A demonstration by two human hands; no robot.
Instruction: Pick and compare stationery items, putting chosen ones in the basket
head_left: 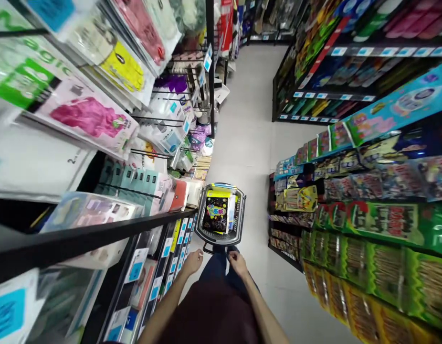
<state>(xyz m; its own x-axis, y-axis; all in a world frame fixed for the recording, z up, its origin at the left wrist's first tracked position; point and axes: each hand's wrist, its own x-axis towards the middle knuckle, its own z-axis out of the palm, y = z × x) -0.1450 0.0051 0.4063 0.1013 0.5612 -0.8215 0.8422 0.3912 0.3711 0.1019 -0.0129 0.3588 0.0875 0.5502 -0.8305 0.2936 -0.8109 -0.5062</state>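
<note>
Both forearms are cut off by the lower edge. The left hand point(193, 262) hangs loose-fingered and empty. The right hand point(237, 261) is too small to tell whether it grips anything. Just beyond the 2 hands, a grey basket point(241, 210) stands in the aisle, holding a black, colourfully printed packet point(215, 213), with stocked shelves point(367, 224) alongside.

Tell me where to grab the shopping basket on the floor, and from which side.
Probably take the dark loop handle at the near end of the basket, coming from behind and above. It juts toward the person, just ahead of the left hand and right hand, while packets fill the middle.
</note>
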